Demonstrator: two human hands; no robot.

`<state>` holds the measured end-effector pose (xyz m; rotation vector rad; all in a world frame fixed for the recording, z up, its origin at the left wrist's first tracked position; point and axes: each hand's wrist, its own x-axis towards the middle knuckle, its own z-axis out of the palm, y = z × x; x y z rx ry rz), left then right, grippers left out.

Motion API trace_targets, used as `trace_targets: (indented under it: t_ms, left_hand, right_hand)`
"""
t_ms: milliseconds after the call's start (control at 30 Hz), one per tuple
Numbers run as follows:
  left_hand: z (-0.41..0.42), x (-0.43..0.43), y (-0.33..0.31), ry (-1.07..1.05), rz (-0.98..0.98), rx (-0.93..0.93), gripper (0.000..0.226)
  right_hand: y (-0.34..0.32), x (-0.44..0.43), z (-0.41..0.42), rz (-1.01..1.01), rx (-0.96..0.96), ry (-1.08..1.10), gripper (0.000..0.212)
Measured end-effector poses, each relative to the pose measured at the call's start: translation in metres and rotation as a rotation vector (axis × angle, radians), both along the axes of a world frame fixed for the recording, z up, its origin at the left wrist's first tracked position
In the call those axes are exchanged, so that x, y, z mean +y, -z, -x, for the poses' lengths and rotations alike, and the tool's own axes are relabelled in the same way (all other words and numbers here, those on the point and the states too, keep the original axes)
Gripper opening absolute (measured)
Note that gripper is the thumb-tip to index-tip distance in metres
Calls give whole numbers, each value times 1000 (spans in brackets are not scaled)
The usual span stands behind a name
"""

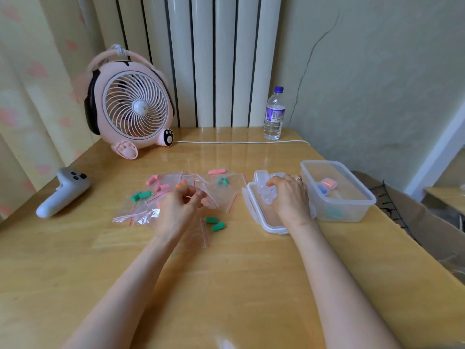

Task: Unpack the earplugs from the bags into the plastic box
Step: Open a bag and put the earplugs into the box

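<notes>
behind the bags [141, 214], fan [136, 109] and bottle [274, 114]

Your left hand [180, 205] and right hand [289, 195] are bare, and so are both forearms [334, 268] as far back as the view reaches. On one finger of your right hand you wear a thin, light-coloured ring [298, 178]; it is too small to make out any detail.

The wooden table [239, 285] bears a fan [133, 107], bottle [274, 114], controller [63, 192], bags [141, 212], lid [256, 205] and plastic box [352, 212].
</notes>
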<state>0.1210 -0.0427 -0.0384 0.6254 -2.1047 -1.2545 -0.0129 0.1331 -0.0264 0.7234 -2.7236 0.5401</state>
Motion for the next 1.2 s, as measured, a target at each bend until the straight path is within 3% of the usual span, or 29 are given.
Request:
trace_targets:
  t_ms: [133, 200, 267, 333, 433, 633, 900, 1033, 1200]
  left_hand:
    - [-1, 7, -1, 60, 84, 55, 11]
    - [-3, 11, -2, 95, 166, 103, 9]
    - [-2, 14, -1, 156, 263, 118, 16]
    - [-1, 15, 3, 219, 333, 109, 18]
    - [0, 17, 7, 269, 440, 166, 32]
    - [-1, 15, 0, 315, 635, 259, 44]
    - [1, 16, 2, 330, 523, 274, 50]
    - [2, 13, 4, 272, 568, 256, 36]
    - [2, 14, 2, 314, 627, 263, 45]
  right_hand:
    - [-4, -1, 0, 43, 55, 25, 38]
    - [-8, -5, -3, 264, 25, -27, 31]
    - [-18, -11, -12, 620, -295, -238, 27]
    - [-24, -16, -26, 823, -663, -491, 29]
    - [-22, -23, -39, 852, -905, -683, 31]
    - [-21, -25, -42, 934, -1053, -695, 26]
    - [-13, -32, -41, 909, -964, -779, 51]
    - [-14, -30, -42, 929, -1084, -788, 40]
    - [-11, -30, -39, 951, -1116, -737, 32]
